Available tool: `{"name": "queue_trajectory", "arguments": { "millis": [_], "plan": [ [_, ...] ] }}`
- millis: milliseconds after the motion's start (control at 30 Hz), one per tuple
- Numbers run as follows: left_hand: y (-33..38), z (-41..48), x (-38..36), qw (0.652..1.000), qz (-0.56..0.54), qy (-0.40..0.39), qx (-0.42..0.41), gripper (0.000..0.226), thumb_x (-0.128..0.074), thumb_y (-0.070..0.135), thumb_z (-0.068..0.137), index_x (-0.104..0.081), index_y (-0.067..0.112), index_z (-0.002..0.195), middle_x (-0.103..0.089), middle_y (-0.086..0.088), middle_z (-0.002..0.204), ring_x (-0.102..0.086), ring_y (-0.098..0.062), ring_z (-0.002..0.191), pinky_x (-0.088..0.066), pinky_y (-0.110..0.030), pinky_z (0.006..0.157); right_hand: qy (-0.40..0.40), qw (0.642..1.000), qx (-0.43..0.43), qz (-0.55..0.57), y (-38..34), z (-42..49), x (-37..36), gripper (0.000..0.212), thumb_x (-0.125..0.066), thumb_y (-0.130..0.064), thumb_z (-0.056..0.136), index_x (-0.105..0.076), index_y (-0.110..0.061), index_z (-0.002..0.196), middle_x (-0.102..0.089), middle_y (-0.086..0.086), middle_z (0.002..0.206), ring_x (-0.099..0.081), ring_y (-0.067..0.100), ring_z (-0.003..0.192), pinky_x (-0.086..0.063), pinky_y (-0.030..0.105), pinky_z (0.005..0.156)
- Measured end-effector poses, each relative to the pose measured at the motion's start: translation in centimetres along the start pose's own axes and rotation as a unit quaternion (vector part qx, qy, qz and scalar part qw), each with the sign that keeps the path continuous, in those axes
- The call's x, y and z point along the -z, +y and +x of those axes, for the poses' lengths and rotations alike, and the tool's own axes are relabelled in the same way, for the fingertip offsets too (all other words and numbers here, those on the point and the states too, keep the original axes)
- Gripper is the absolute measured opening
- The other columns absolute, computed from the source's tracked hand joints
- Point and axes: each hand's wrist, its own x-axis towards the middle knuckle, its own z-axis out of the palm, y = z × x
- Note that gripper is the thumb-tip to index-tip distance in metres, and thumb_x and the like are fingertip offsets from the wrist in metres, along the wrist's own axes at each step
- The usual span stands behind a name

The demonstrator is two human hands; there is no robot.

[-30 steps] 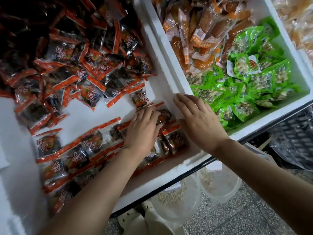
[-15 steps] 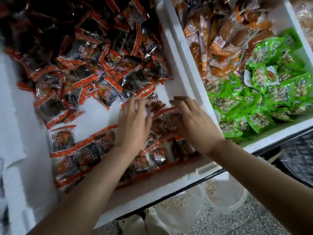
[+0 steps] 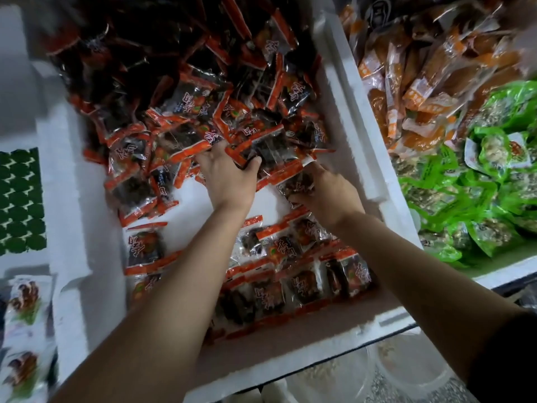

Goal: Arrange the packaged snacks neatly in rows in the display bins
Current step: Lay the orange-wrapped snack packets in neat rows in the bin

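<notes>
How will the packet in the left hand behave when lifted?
The packet probably flexes: its clear film creases under the left hand. Its glossy film may slip. It is likely light, since a thumb and fingers alone hold it.

Left fingers (image 3: pixel 210 152) partly under red-edged packets (image 3: pixel 261 146); far pile (image 3: pixel 174 39) blurred.

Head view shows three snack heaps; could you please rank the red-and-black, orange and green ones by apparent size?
1. Red-and-black heap, clearly largest.
2. Orange heap and green heap look alike; the frame cuts both off, so unranked.
</notes>
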Motion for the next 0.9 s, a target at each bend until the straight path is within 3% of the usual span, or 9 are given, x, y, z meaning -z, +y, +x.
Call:
{"name": "queue_trajectory", "arguments": {
  "millis": [233,333,500,567,633,700,767,833,900],
  "plan": [
    [-0.2,1.0,0.7,0.987,0.104,-0.109,-0.057,0.047,-0.068,0.042,0.082,-0.053,0.018,0.119,-0.040,-0.009,0.125,-0.029,-0.025,0.128,-0.030,-0.033,0.103,0.016,0.998,0.038,-0.038,-0.6,-0.4,0.6,0.037,-0.059,-0.039,0.089,-0.045,-0.020,0.118,-0.065,0.003,0.095,-0.061,0.027,0.084,-0.040,0.030,0.063],
    [-0.3,0.1,0.8,0.990,0.061,-0.080,-0.094,0.025,-0.070,0.035,0.081,-0.052,0.021,0.093,-0.035,-0.001,0.108,-0.031,-0.020,0.119,-0.031,-0.032,0.102,0.033,0.997,0.057,-0.051,-0.5,0.1,1.2,0.039,-0.058,-0.036,0.091,-0.041,-0.023,0.124,-0.067,0.004,0.099,-0.063,0.029,0.087,-0.044,0.032,0.064],
    [0.3,-1.3,2.0,0.992,-0.037,0.009,-0.121,0.023,-0.069,0.026,0.084,-0.050,0.018,0.074,-0.036,0.000,0.097,-0.035,-0.016,0.101,-0.029,-0.021,0.087,0.077,0.992,0.087,-0.045,-0.7,-0.2,3.2,0.041,-0.063,-0.036,0.087,-0.043,-0.017,0.117,-0.068,0.007,0.101,-0.064,0.031,0.085,-0.049,0.035,0.067],
    [0.9,-1.7,3.1,0.987,-0.087,0.040,-0.130,0.026,-0.067,0.028,0.085,-0.047,0.022,0.070,-0.039,0.003,0.094,-0.044,-0.023,0.100,-0.037,-0.030,0.089,0.096,0.990,0.105,0.003,-1.1,-1.0,4.2,0.038,-0.066,-0.033,0.086,-0.045,-0.016,0.111,-0.068,0.006,0.101,-0.064,0.031,0.085,-0.048,0.035,0.066],
    [1.5,-2.4,4.4,0.978,-0.156,0.030,-0.132,0.028,-0.062,0.028,0.090,-0.043,0.026,0.069,-0.045,0.006,0.089,-0.054,-0.023,0.083,-0.046,-0.034,0.075,0.090,0.988,0.102,0.076,-1.3,-1.8,4.6,0.033,-0.068,-0.030,0.085,-0.044,-0.018,0.103,-0.066,-0.002,0.095,-0.063,0.022,0.080,-0.048,0.030,0.064],
    [1.7,-3.2,5.6,0.971,-0.194,0.010,-0.139,0.027,-0.053,0.020,0.096,-0.043,0.025,0.072,-0.049,0.006,0.077,-0.050,-0.010,0.067,-0.041,-0.018,0.063,0.035,0.974,0.041,0.222,-1.5,-2.4,4.5,0.031,-0.069,-0.028,0.084,-0.048,-0.019,0.105,-0.064,-0.008,0.094,-0.062,0.010,0.077,-0.048,0.020,0.064],
    [1.3,-3.9,6.4,0.973,-0.189,-0.004,-0.132,0.026,-0.047,0.015,0.099,-0.045,0.026,0.075,-0.048,0.009,0.071,-0.043,-0.002,0.064,-0.035,-0.013,0.060,-0.046,0.917,-0.055,0.392,-1.7,-2.9,4.2,0.035,-0.068,-0.029,0.083,-0.056,-0.015,0.113,-0.068,-0.001,0.098,-0.065,0.013,0.087,-0.051,0.024,0.077],
    [0.5,-4.6,6.9,0.974,-0.198,-0.024,-0.103,0.027,-0.043,0.015,0.100,-0.047,0.027,0.075,-0.050,0.007,0.078,-0.045,0.001,0.068,-0.038,-0.010,0.066,-0.081,0.883,-0.096,0.452,-1.9,-3.3,4.1,0.034,-0.065,-0.030,0.086,-0.059,-0.016,0.116,-0.069,0.002,0.101,-0.065,0.016,0.091,-0.049,0.032,0.083],
    [-0.7,-5.1,7.2,0.971,-0.227,-0.040,-0.071,0.030,-0.043,0.017,0.100,-0.049,0.031,0.074,-0.052,0.003,0.082,-0.050,-0.006,0.078,-0.047,-0.024,0.081,-0.097,0.879,-0.086,0.459,-2.4,-3.8,4.3,0.030,-0.060,-0.028,0.089,-0.059,-0.016,0.117,-0.068,0.001,0.102,-0.065,0.012,0.090,-0.048,0.026,0.078]
  ]
}}
